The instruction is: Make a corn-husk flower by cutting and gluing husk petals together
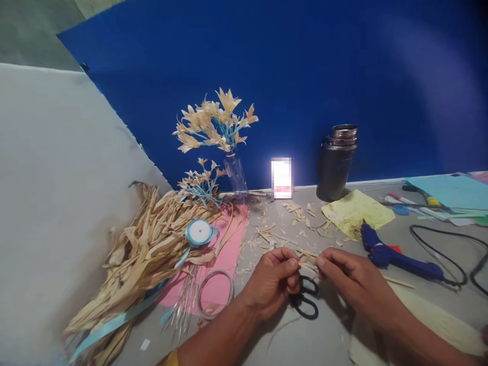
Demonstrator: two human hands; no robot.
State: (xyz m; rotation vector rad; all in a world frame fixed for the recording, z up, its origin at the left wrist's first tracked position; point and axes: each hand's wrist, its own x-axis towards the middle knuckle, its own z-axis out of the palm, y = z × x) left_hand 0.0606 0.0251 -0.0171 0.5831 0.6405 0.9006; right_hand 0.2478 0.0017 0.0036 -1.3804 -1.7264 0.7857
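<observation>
Both hands meet low in the middle of the head view. My left hand is closed in a pinch, thumb against forefinger. My right hand pinches too, and a thin pale strip of dried husk spans the small gap between the fingertips. Fingers hide the strip's ends. Scissors with black handles show just beneath my left fingers; their blades are hidden, and I cannot tell whether the hand touches them. Husk scraps litter the grey tabletop beyond the hands.
Left lie dried husks, a light-blue ribbon roll, wires and a tape ring. Behind stand husk flowers in a clear bottle, a glowing screen and a dark flask. A corded blue glue gun lies right.
</observation>
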